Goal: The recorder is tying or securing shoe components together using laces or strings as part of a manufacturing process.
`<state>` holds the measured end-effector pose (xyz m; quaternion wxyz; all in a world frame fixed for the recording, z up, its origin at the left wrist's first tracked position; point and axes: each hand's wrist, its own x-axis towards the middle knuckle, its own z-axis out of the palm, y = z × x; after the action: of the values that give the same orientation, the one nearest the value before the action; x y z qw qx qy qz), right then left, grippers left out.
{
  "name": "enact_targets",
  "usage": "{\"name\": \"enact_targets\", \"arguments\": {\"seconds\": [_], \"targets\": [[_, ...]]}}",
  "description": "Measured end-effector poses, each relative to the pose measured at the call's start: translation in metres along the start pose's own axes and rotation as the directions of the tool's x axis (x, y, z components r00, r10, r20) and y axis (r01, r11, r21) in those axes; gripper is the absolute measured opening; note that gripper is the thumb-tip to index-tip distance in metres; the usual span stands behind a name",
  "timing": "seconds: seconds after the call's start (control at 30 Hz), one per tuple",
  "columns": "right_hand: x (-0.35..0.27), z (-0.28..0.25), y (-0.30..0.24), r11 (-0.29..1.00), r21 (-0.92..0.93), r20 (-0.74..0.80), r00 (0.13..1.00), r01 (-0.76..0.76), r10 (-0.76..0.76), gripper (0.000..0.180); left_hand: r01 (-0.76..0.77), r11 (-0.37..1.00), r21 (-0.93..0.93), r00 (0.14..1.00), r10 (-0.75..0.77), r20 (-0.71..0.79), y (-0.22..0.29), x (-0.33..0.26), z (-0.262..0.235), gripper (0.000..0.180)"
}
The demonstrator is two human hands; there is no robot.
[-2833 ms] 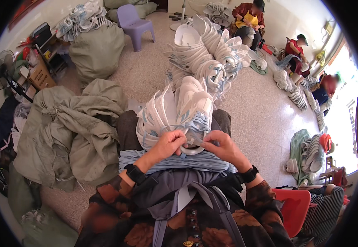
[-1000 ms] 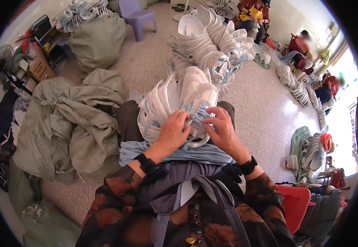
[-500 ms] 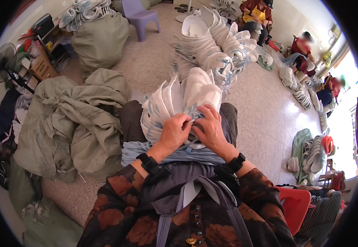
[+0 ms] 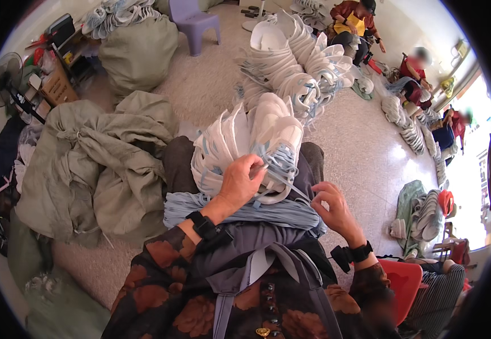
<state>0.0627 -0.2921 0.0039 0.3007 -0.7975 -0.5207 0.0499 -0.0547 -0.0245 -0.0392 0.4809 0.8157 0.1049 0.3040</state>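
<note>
Our left hand (image 4: 239,183) has its grip closed on the blue straps at the near end of the fanned stack of white moulded masks (image 4: 245,144) resting on our lap. Our right hand (image 4: 333,206) pinches one pale blue strap (image 4: 288,183) drawn taut from that stack. Beneath lies a bundle of blue straps (image 4: 239,212). Further out: grey-green sacks (image 4: 98,164) at left, a long mask row (image 4: 296,62) on the floor, a lilac stool (image 4: 191,22).
</note>
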Motion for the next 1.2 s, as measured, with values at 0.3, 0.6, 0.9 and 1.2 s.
{"name": "enact_targets", "arguments": {"seconds": [0.3,0.6,0.9,1.2], "targets": [[0.008,0.013,-0.013,0.965,0.238,0.025,0.993,-0.114,0.111,0.009,0.203,0.866,-0.458,0.979,-0.187,0.081,0.002,0.034,0.001,0.012],[0.003,0.014,-0.004,0.928,0.333,0.014,0.985,-0.167,0.172,0.009,0.361,0.898,-0.253,0.867,-0.223,0.446,0.023,0.050,-0.036,0.015],[0.007,0.007,-0.002,0.942,0.308,-0.041,0.987,-0.133,0.153,0.008,0.469,0.860,-0.202,0.690,-0.213,0.692,0.036,0.061,-0.044,0.012],[0.010,-0.030,-0.034,0.533,0.828,0.083,0.979,-0.173,0.188,0.011,0.088,0.948,-0.307,0.990,-0.048,0.134,0.018,0.041,-0.017,0.008]]}}
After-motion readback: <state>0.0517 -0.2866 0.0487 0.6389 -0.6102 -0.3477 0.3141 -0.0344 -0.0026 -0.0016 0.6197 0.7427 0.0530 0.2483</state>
